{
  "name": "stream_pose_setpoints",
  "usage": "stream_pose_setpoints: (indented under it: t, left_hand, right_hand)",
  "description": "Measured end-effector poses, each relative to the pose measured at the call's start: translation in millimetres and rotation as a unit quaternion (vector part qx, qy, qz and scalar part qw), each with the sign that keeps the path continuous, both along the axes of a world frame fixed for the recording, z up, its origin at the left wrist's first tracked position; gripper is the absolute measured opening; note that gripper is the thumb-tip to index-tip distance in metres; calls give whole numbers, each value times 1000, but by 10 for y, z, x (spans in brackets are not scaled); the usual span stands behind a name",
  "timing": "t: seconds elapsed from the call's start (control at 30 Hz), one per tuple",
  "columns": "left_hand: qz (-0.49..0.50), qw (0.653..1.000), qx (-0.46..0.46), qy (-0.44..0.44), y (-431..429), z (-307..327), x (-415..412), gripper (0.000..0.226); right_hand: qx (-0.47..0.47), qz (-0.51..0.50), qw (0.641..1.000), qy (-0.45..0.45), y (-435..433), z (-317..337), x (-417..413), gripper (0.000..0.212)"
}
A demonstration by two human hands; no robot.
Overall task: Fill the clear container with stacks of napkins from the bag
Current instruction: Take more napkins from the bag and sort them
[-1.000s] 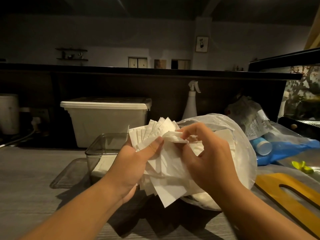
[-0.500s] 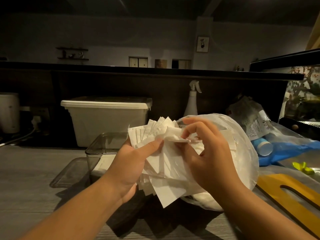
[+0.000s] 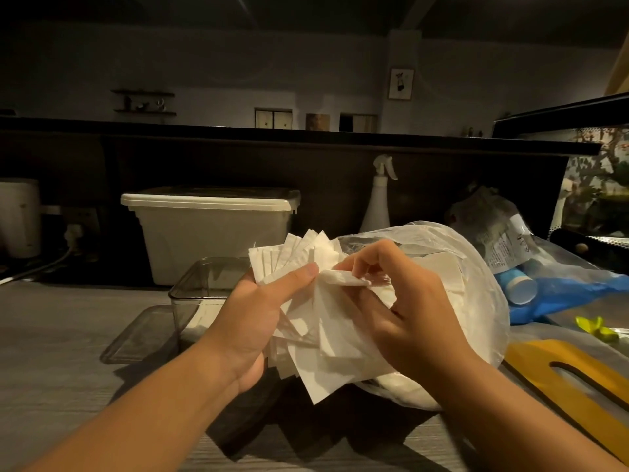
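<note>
Napkins (image 3: 326,352), fanned into a loose stack, are held up just right of the clear container (image 3: 204,284). The left hand (image 3: 252,321) grips the fan, its thumb pressed across the front. The right hand (image 3: 405,315) pinches a crumpled napkin at the fan's top with curled fingers. The plastic bag (image 3: 476,284) lies further right of the container, behind that hand. A white lidded bin (image 3: 211,233) stands behind the container.

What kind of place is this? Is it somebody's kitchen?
Likely the staff side of a café or bar counter, though that's a guess: a raised dark ledge along the back, a spray bottle below it, and a big bag of napkins.
</note>
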State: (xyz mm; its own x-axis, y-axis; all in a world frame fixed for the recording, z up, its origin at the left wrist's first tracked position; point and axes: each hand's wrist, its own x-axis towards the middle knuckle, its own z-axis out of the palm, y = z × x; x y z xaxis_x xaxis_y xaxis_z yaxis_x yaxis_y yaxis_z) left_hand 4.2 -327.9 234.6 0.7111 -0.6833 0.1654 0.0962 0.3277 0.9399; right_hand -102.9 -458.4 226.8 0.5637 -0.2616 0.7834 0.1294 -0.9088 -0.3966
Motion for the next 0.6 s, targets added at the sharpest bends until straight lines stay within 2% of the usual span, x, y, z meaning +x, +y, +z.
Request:
stream_pose_setpoints:
  t: [0.17,0.37,0.6]
  left_hand:
    - [37,999,-1,-9,-22,-29,29,24]
    - [20,998,11,-60,-9,-31,67,16]
    - [-7,998,-17,-62,2,-20,47,19]
  right_hand:
    - [38,40,998,-14,-1,35,-17,23]
    - [143,65,988,3,-3,50,20,21]
    - [107,21,994,-13,2,31,58,22]
